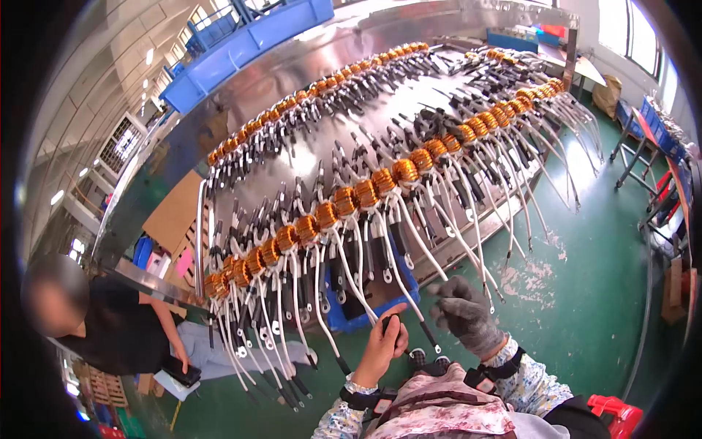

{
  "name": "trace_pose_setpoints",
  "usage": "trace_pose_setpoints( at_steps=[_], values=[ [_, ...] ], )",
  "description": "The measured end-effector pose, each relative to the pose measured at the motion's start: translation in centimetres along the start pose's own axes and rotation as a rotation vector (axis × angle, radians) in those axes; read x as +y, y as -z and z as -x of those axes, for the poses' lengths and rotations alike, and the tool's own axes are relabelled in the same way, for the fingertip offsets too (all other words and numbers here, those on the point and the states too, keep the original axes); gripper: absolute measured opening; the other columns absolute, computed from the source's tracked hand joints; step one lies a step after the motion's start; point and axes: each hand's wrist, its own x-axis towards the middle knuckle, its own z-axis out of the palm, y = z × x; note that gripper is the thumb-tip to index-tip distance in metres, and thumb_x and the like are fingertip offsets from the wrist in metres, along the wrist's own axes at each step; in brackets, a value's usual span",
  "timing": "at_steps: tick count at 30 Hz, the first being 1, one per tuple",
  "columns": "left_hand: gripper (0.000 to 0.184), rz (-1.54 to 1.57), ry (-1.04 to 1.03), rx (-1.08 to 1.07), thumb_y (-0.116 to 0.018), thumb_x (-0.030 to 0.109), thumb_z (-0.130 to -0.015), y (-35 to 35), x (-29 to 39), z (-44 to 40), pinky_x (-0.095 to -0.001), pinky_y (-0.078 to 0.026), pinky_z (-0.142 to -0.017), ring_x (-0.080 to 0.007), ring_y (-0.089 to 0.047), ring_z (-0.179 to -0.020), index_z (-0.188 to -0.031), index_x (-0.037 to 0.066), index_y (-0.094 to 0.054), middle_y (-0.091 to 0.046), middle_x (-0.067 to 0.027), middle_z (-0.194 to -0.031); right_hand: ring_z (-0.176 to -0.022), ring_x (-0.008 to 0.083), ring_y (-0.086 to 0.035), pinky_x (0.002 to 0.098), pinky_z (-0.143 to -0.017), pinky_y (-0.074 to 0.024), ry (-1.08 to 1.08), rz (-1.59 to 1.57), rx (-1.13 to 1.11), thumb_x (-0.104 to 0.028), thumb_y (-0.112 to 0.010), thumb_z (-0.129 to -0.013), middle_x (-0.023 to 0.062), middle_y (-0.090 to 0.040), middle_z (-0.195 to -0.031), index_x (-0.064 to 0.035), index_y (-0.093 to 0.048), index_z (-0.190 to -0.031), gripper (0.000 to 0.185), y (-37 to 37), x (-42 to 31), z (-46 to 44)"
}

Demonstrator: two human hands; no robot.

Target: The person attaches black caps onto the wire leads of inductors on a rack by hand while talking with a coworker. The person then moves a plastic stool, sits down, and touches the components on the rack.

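My left hand [382,347], bare, is closed around the black-sleeved end of a white cable [357,293], with its index finger pointing out to the right. That cable runs up to a row of copper-wound ring coils [365,194] along the near side of the metal table. To the right, my right hand [468,318] wears a grey glove; its fingers are bent but apart, and I see nothing between them. Another white cable [417,234] reaches down to the glove's fingertips; whether they touch is unclear. A black-sleeved cable end [428,333] with a metal lug hangs between my hands.
A second row of coils [292,99] lies farther back on the metal table [292,157]. Below the near edge is a blue bin [351,318]. At left sits a person [121,322] holding a phone [181,372]. A red stool [616,415] stands at lower right.
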Motion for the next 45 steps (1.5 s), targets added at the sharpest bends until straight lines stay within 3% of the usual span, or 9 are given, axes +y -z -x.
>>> trace_pose_setpoints(
  at_steps=[1,4,5,9,12,14,16,32,45],
  values=[
    [0.042,0.023,0.020,0.019,-0.044,0.032,-0.094,0.4,-0.6,-0.7,-0.0185,-0.025,-0.043,-0.0043,-0.033,-0.050,-0.126,0.005,-0.039,-0.039,0.0020,-0.064,-0.063,0.0088,-0.052,0.0200,-0.052,-0.0396,-0.112,0.133,-0.015,-0.017,-0.060,-0.083,0.0039,-0.057,-0.084,-0.0003,-0.057,-0.090,0.019,0.2,-0.3,-0.6],
    [0.040,0.084,0.075,-0.071,-0.046,0.031,-0.094,1.0,-1.5,-2.4,-0.0187,-0.023,-0.042,-0.0041,-0.033,-0.049,-0.124,0.006,-0.041,-0.038,0.0030,-0.063,-0.051,0.0036,-0.040,0.0185,-0.044,-0.0292,-0.057,0.561,0.057,-0.023,-0.054,-0.089,-0.0042,-0.047,-0.065,-0.0050,-0.060,-0.096,0.020,-0.8,1.0,-2.8],
    [0.032,0.089,0.081,-0.094,-0.050,0.029,-0.092,0.9,-1.5,-2.8,-0.0191,-0.022,-0.041,-0.0035,-0.032,-0.048,-0.112,0.005,-0.051,-0.038,0.0048,-0.060,-0.050,0.0012,-0.037,0.0176,-0.044,-0.0285,0.167,0.734,0.028,-0.028,-0.050,-0.092,-0.0080,-0.044,-0.060,-0.0054,-0.060,-0.104,0.028,1.0,3.0,-4.5],
    [0.023,0.046,0.023,-0.023,-0.055,0.026,-0.089,1.0,0.1,-2.7,-0.0192,-0.022,-0.041,-0.0016,-0.030,-0.044,-0.085,0.004,-0.056,-0.037,0.0072,-0.055,-0.052,0.0023,-0.039,0.0174,-0.047,-0.0341,0.066,0.726,0.091,-0.030,-0.047,-0.093,-0.0063,-0.047,-0.064,-0.0054,-0.059,-0.105,0.029,1.4,4.1,-5.7],
    [0.023,0.017,-0.043,-0.001,-0.055,0.027,-0.090,2.4,1.1,-2.1,-0.0194,-0.022,-0.041,-0.0012,-0.030,-0.044,-0.086,0.004,-0.056,-0.037,0.0074,-0.055,-0.054,0.0027,-0.040,0.0182,-0.048,-0.0361,0.158,0.844,0.083,-0.031,-0.047,-0.093,-0.0053,-0.048,-0.067,-0.0065,-0.058,-0.105,0.030,1.9,6.8,-6.3],
    [0.027,-0.021,-0.019,0.017,-0.056,0.031,-0.089,2.9,1.6,-1.6,-0.0199,-0.023,-0.042,-0.0024,-0.032,-0.046,-0.087,0.004,-0.059,-0.037,0.0074,-0.054,-0.055,0.0030,-0.041,0.0189,-0.049,-0.0375,0.054,0.784,0.110,-0.030,-0.049,-0.092,-0.0046,-0.049,-0.069,-0.0072,-0.057,-0.104,0.027,2.5,7.8,-7.1],
    [0.026,-0.026,-0.038,0.018,-0.056,0.031,-0.089,3.2,1.6,-1.4,-0.0193,-0.024,-0.043,-0.0023,-0.032,-0.046,-0.087,0.005,-0.059,-0.037,0.0079,-0.054,-0.057,0.0035,-0.042,0.0203,-0.049,-0.0387,0.219,0.971,0.190,-0.025,-0.050,-0.092,-0.0036,-0.049,-0.071,-0.0068,-0.057,-0.101,0.022,4.3,9.9,-8.9],
    [0.023,-0.002,-0.019,0.056,-0.055,0.026,-0.090,3.2,2.1,-0.9,-0.0194,-0.024,-0.044,-0.0017,-0.032,-0.047,-0.089,0.004,-0.060,-0.040,0.0074,-0.057,-0.078,0.0088,-0.048,0.0242,-0.068,-0.0428,0.286,0.835,0.210,-0.017,-0.048,-0.093,0.0020,-0.056,-0.089,0.0000,-0.054,-0.107,0.023,2.1,12.2,-9.2],
    [0.025,-0.025,-0.026,0.066,-0.055,0.029,-0.089,3.1,2.3,-0.6,-0.0181,-0.024,-0.044,-0.0010,-0.031,-0.049,-0.090,0.004,-0.060,-0.040,0.0082,-0.059,-0.077,0.0104,-0.049,0.0259,-0.068,-0.0438,0.345,0.804,0.214,-0.016,-0.048,-0.092,0.0034,-0.057,-0.088,0.0007,-0.055,-0.103,0.021,0.6,11.4,-8.3]
  ],
)
